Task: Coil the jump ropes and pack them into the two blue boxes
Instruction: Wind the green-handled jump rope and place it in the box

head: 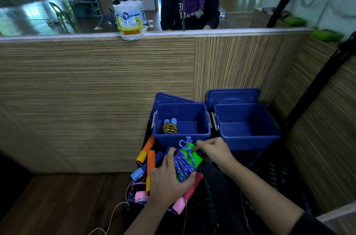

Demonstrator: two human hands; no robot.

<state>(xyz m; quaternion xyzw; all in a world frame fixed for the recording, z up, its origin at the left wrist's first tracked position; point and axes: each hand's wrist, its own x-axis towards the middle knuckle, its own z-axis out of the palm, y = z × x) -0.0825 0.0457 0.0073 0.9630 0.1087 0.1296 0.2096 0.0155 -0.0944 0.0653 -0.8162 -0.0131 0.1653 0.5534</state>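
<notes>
Two open blue boxes stand side by side against the wooden wall. The left blue box (204, 134) holds one coiled yellow-and-blue rope with light blue handles (170, 126). Nothing shows inside the right blue box (277, 134). In front of the left box, my left hand (169, 180) grips a jump rope with green handles (193, 154), its purple cord (183, 163) wound around them. My right hand (213, 151) pinches the cord's end at the top of the bundle.
Several loose jump ropes lie in a pile below my hands, with orange (150, 161), light blue (137, 174) and pink (180, 206) handles. Both box lids (233, 96) lean on the wall behind. A black stand (319, 88) rises at the right. Wooden floor lies at the left.
</notes>
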